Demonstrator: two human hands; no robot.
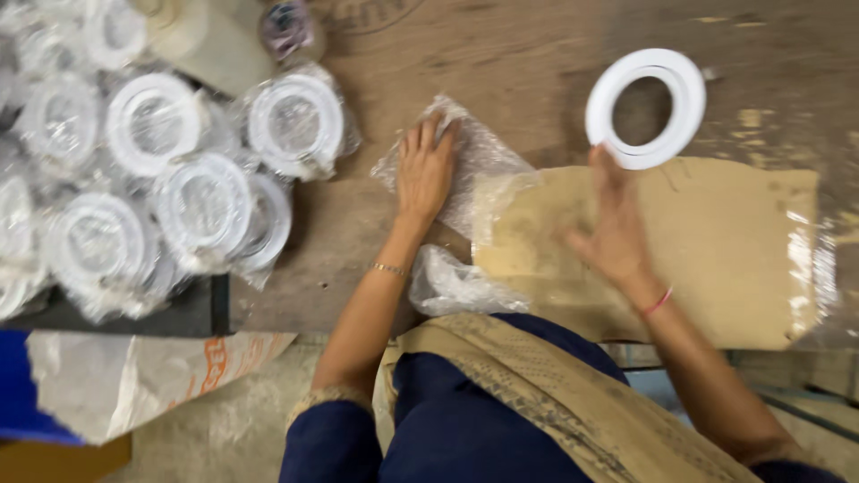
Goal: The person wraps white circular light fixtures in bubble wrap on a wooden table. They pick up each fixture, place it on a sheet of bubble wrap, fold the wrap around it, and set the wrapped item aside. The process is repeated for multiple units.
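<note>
From the head camera, a smooth white plastic ring (pixel 645 108) is held at its lower edge by the fingertips of the right hand (pixel 616 228), raised above the worn wooden table (pixel 501 54). With only the rim pinched, the ring could slip and drop onto the flat brown cardboard sheet (pixel 716 259) below. The left hand (pixel 424 170) is pressed flat, fingers spread, on a crinkled clear plastic bag (pixel 474 161); nothing is gripped. The slick film could slide or crease under the palm. To the left, a heap of bagged white rings (pixel 179 179) is piled glossy and loose and might be toppled.
</note>
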